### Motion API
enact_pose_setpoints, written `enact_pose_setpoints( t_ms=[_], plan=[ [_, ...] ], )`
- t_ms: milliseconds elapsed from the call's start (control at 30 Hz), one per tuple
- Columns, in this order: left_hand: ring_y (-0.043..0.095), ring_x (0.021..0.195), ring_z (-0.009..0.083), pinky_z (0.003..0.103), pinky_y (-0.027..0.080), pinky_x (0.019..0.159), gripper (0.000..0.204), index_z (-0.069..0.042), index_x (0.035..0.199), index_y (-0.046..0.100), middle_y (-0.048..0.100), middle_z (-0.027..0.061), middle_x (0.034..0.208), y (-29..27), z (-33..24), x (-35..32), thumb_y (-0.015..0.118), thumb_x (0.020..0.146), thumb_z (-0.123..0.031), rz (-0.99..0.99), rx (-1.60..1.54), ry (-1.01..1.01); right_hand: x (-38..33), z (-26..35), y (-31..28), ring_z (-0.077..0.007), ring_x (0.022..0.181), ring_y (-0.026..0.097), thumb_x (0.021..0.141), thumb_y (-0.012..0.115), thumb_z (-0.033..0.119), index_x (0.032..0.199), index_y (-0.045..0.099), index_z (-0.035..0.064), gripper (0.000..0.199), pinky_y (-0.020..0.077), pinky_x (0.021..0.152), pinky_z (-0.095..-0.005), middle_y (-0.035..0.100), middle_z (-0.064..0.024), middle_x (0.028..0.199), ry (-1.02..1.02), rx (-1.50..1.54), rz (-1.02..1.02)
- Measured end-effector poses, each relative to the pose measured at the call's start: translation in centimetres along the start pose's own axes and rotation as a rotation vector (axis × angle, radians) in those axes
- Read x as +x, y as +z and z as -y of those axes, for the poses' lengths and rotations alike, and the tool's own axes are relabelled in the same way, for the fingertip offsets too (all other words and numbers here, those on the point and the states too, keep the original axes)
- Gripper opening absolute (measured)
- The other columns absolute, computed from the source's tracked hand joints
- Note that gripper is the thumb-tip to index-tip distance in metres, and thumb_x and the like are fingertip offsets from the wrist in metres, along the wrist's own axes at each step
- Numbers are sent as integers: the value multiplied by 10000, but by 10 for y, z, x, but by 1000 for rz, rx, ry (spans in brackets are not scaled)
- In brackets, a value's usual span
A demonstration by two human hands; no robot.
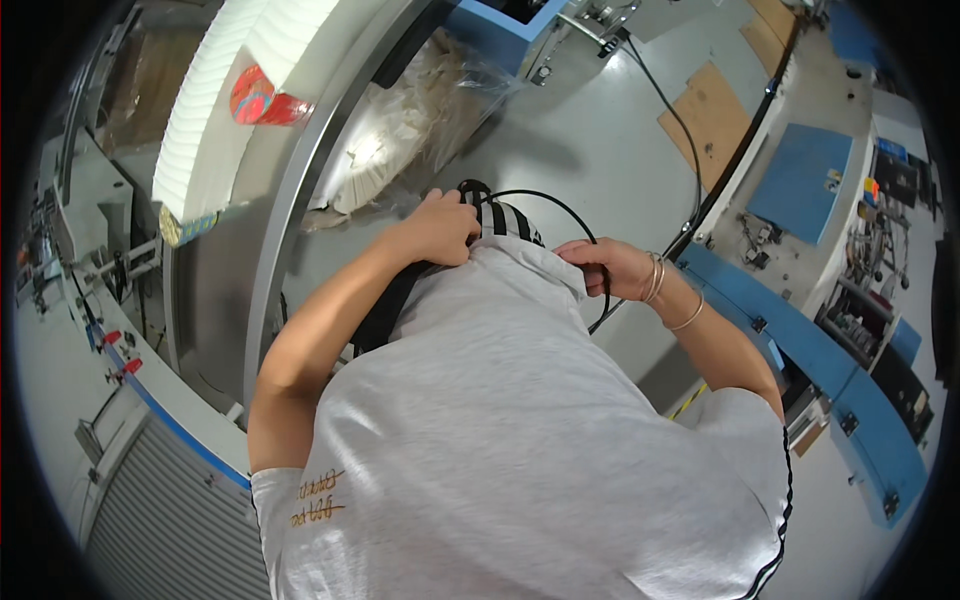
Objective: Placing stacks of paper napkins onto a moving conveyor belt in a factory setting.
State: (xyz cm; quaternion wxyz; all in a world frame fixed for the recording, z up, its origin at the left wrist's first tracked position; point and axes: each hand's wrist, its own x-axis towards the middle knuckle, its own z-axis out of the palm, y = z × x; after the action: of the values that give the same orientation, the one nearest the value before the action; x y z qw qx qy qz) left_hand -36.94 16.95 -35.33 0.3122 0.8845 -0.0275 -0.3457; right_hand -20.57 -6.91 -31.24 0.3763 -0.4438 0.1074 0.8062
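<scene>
Fingers of the left hand [440, 228] are curled shut at the collar of a grey shirt [520, 420], pressing on a black striped strap [497, 215] that pokes out just above the neckline. The right hand [600, 265] sits close beside it on the other side of the collar, its grip closed narrow around a thin black cable [560, 205], which arches up from the strap, loops over the right knuckles and drops down past the wrist. Thin bangles [655, 280] ring that wrist, and one more lies a little farther down the forearm. Both bare forearms bend up from the lower edge to meet at the neck.

Beyond the hands lies a grey floor [600, 140] with brown board patches [712, 120]. Above the left hand lies a crumpled clear plastic bag [400, 130], and farther left a tall white stack [215, 110] with a red mark. To the right of the right hand runs a blue machine frame [800, 350].
</scene>
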Motion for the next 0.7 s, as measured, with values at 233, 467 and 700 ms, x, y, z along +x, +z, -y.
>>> enact_pose_setpoints(
  t_ms=[233,467,700],
  plan=[
    [532,871,270,387,359,738,178,-80,733,676,622,69,823,-29,-17,3,620,653,-229,-197,8,-5,-10,-14,27,-64,579,373,760,711,425,907,571,113,372,335,511,-221,411,89,665,-230,-534,-398],
    [560,808,267,383,365,720,170,-47,646,670,615,96,752,-61,-70,-2,636,628,-213,-233,191,112,-17,-26,61,-353,739,646,700,643,239,1054,516,70,412,497,670,-434,644,-184,744,-155,-1094,-876],
    [602,696,309,401,378,705,252,-3,652,668,622,166,670,-64,-80,-3,633,668,-252,-108,81,152,-26,-40,23,-98,493,420,796,672,301,1206,466,81,509,355,474,-252,520,-9,657,-55,-288,-111]
  ],
)
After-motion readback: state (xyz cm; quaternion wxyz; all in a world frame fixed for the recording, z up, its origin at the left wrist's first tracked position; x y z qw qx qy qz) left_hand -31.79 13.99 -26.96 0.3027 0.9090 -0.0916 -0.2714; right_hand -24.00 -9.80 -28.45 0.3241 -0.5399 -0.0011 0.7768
